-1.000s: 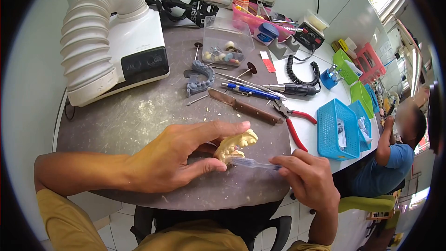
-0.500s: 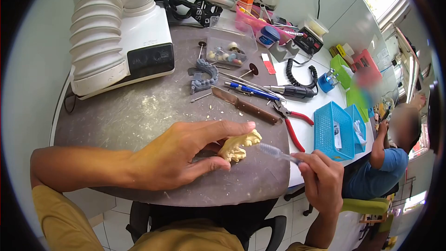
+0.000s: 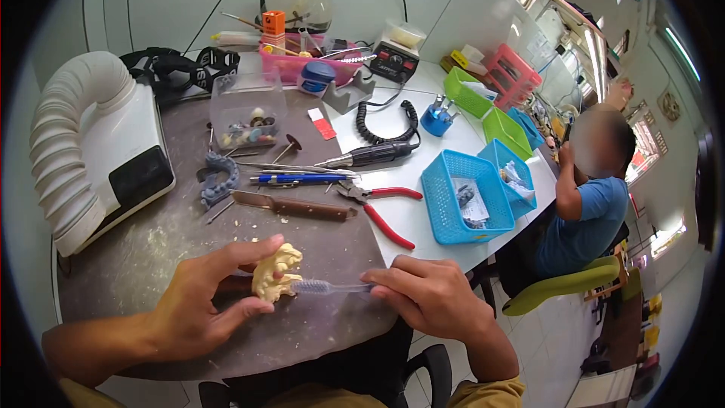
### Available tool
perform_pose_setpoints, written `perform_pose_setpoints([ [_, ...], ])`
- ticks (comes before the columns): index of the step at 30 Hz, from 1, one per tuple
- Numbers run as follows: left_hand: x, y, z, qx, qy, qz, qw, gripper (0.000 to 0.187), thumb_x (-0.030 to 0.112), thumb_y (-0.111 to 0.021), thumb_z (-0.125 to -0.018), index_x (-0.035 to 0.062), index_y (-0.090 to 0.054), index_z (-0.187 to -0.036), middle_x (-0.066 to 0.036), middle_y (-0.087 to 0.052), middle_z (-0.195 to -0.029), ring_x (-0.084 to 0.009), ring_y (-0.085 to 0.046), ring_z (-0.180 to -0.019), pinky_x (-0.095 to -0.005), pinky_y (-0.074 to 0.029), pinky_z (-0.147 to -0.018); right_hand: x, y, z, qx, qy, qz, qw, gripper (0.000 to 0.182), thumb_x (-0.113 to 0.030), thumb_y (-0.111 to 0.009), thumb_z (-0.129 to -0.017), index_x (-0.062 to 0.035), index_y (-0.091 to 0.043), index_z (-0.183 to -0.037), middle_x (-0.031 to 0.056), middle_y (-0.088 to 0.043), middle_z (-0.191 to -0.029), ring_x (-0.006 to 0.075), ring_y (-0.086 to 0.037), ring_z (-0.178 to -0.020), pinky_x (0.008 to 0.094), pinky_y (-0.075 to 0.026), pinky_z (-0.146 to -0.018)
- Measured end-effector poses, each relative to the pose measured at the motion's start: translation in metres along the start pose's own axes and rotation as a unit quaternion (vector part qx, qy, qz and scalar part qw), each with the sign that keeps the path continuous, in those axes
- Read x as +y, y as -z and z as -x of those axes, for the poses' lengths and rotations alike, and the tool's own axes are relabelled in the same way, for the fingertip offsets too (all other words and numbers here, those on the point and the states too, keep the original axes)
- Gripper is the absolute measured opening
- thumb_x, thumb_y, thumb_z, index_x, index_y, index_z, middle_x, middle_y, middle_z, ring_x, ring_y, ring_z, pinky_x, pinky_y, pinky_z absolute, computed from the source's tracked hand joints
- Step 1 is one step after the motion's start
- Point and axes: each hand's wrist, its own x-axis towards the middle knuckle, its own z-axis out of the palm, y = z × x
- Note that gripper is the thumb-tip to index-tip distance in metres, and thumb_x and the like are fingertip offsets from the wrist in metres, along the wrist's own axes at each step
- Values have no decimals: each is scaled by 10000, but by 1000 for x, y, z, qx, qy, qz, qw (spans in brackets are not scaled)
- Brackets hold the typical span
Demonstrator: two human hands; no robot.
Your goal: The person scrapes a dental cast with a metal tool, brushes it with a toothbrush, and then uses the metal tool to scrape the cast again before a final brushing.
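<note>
Near the front edge of the desk point(image 3: 151, 257), a cream cast point(image 3: 276, 272) is held by the left hand point(image 3: 189, 306), its grip closed around it with forefinger above and thumb below. A clear brush point(image 3: 328, 286) is pinched in the closed grip of the right hand point(image 3: 427, 295), its bristles touching the cast. Behind lie a knife point(image 3: 294, 206) and red pliers point(image 3: 381, 211), toward the right edge.
</note>
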Motion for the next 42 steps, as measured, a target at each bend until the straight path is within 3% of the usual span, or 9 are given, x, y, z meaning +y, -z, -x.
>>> perform_pose_setpoints([
  [4, -3, -2, 0, 6, 1, 4, 1000, 678, -33, -735, -904, 51, -439, -1509, -190, -622, -1325, -265, -670, -1195, -384, -574, -1031, 4, 2, 0, -57, 12, 12, 998, 178, -226, -692, -973, -86, -715, -1079, 54, -656, -829, 249, -670, -660, 382, -525, -557],
  [10, -5, 0, -1, 7, 16, 17, 1000, 688, 31, -781, -891, 40, -441, -1489, -173, -664, -1249, -264, -688, -1156, -385, -590, -1001, 17, 0, -18, 102, 61, -67, 991, 183, -111, -714, -945, -50, -718, -1118, 92, -658, -836, 244, -657, -650, 345, -523, -566],
  [13, -1, 2, 0, -3, 24, -17, 1000, 723, 112, -845, -853, 30, -458, -1458, -167, -680, -1209, -256, -708, -1103, -375, -593, -994, 27, 3, -35, 202, 9, -79, 976, 205, 3, -677, -927, -5, -728, -1126, 110, -676, -866, 188, -665, -680, 301, -526, -591],
  [22, 5, 4, -1, -3, 18, -67, 998, 711, 154, -900, -803, -11, -529, -1387, -170, -667, -1270, -225, -696, -1136, -369, -601, -976, 12, 13, -117, 150, 86, -58, 983, 171, -101, -739, -917, -46, -737, -1079, 113, -679, -930, 287, -696, -731, 380, -552, -656],
  [25, 4, 3, 0, 1, 8, -61, 998, 694, 184, -875, -832, 13, -523, -1404, -160, -691, -1217, -237, -713, -1107, -369, -599, -971, 10, -3, -132, 34, 150, -38, 987, 176, -159, -735, -914, -42, -702, -1042, 109, -640, -966, 306, -682, -771, 421, -543, -662],
  [32, 3, 3, 2, -1, 11, -34, 999, 656, 226, -842, -867, 40, -518, -1407, -137, -727, -1126, -234, -745, -1025, -350, -610, -923, 4, -26, -128, -21, 158, 15, 987, 247, -166, -794, -866, -82, -719, -1085, 79, -668, -944, 269, -678, -772, 374, -547, -637],
  [37, 5, 6, 0, 1, 13, -30, 999, 671, 227, -833, -875, 37, -505, -1428, -149, -716, -1162, -239, -740, -1042, -355, -612, -929, 15, -31, -124, 12, 184, 28, 982, 261, -148, -814, -841, -73, -724, -1075, 66, -675, -934, 239, -682, -764, 364, -544, -608],
  [40, 5, 7, -1, -1, 31, -36, 999, 735, 229, -907, -798, 9, -537, -1394, -161, -689, -1257, -229, -733, -1063, -350, -627, -918, 15, -21, -123, 72, 190, 21, 979, 225, -124, -825, -825, -51, -735, -1019, 71, -683, -883, 230, -683, -742, 343, -534, -595],
  [42, 5, 8, -2, 0, 37, -25, 999, 745, 227, -911, -793, 11, -534, -1399, -161, -687, -1267, -235, -732, -1070, -348, -629, -913, 20, -15, -121, 147, 110, 82, 980, 193, -132, -803, -839, -58, -718, -995, 46, -648, -824, 210, -667, -760, 339, -546, -621],
])
